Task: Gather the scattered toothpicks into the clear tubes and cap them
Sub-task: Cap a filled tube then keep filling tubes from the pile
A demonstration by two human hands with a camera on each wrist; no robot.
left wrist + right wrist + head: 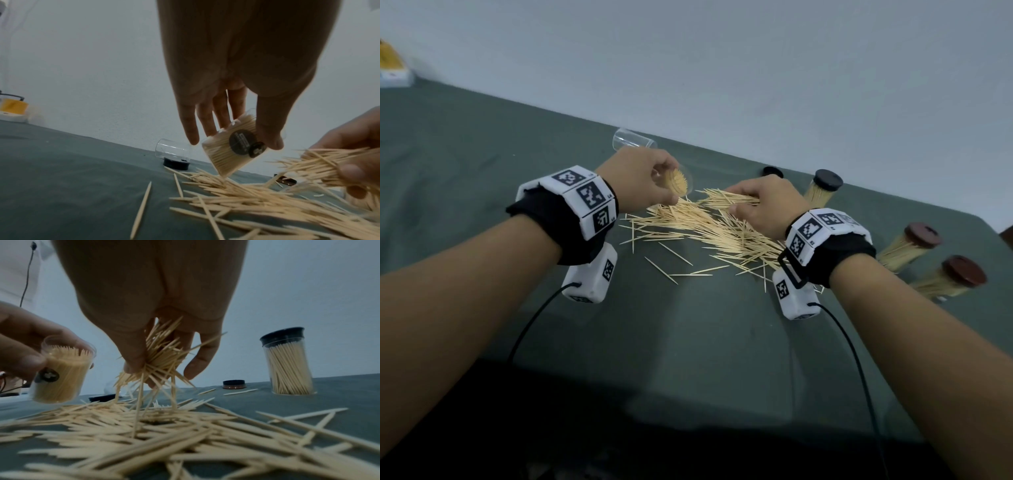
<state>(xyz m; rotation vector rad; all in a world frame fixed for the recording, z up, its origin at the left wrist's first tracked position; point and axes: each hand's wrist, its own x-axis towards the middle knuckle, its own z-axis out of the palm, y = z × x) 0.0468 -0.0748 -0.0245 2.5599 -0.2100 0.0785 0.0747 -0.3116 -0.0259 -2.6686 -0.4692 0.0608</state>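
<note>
My left hand [666, 186] grips a clear tube [232, 151] nearly full of toothpicks, held tilted just above the table with its open mouth toward the right hand. It bears a round dark label. My right hand [738, 202] pinches a loose bundle of toothpicks [160, 356] between thumb and fingers, a little above the pile, right of the tube's mouth. Some sticks hang down from the bundle. Beneath both hands a pile of scattered toothpicks [705, 233] spreads over the green cloth [482, 144].
An empty clear tube [633, 142] lies behind the left hand beside a black cap [176, 163]. Another loose cap [773, 171] sits at the back. A black-capped full tube [822, 186] and two brown-capped tubes [909, 248] stand at the right. The wall is close behind.
</note>
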